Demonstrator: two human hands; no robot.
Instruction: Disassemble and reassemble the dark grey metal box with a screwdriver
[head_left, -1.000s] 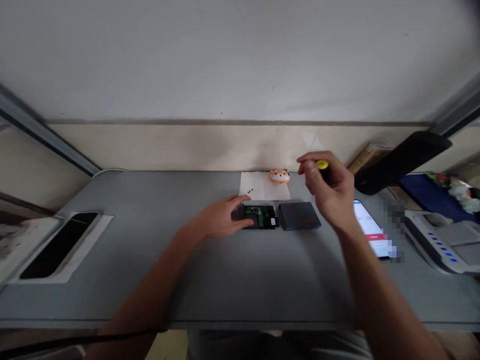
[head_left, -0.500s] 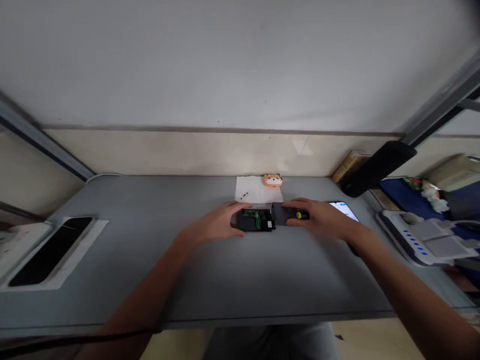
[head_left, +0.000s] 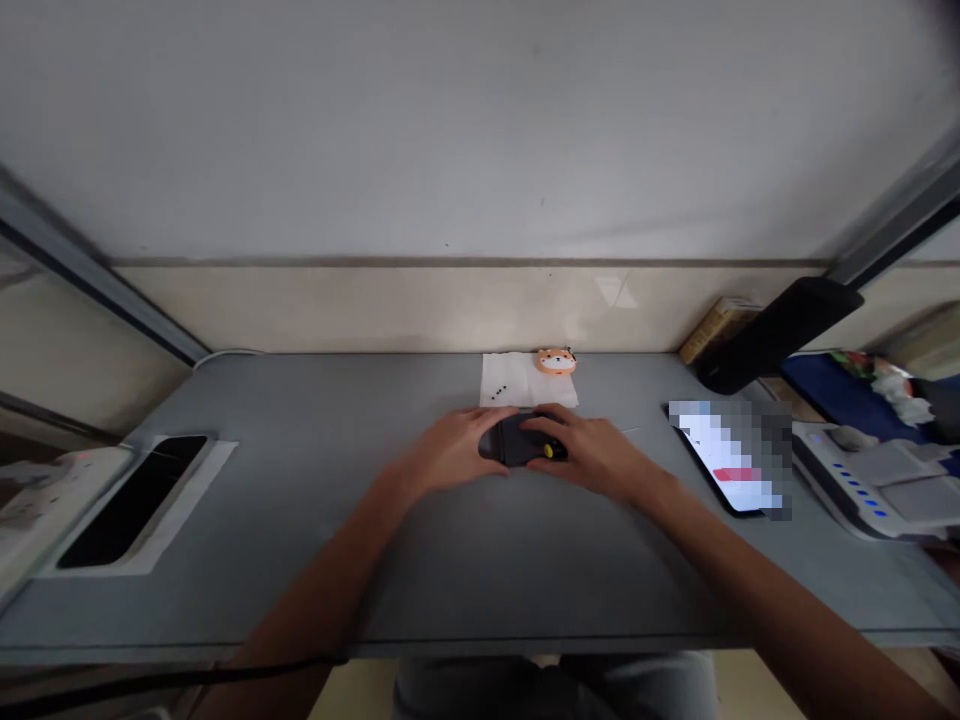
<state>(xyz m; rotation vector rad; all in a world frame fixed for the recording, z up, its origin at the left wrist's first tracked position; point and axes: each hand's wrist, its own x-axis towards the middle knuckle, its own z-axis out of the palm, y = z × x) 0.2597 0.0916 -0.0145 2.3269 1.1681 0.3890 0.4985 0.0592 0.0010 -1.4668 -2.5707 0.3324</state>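
A small black electronics case lies near the middle of the desk. My left hand is closed around its left end, thumb and fingers on opposite edges. Over the case sits a dark flat cover, gripped at its right side by my right hand. Tucked in that same hand is a short black tool with a yellow end, much of it hidden by the fingers. The green circuit board is out of sight under the cover. Whether the cover is fully seated I cannot tell.
Behind the hands, white paper bears several tiny dark screws and an orange animal-faced case. A lit phone lies at right, beside a white charging station and a black cylinder. Another phone lies at left.
My right hand has moved left with the dark cover and the tool, bringing the cover over the exposed circuit board. My left hand stays on the case. The right phone is now uncovered.
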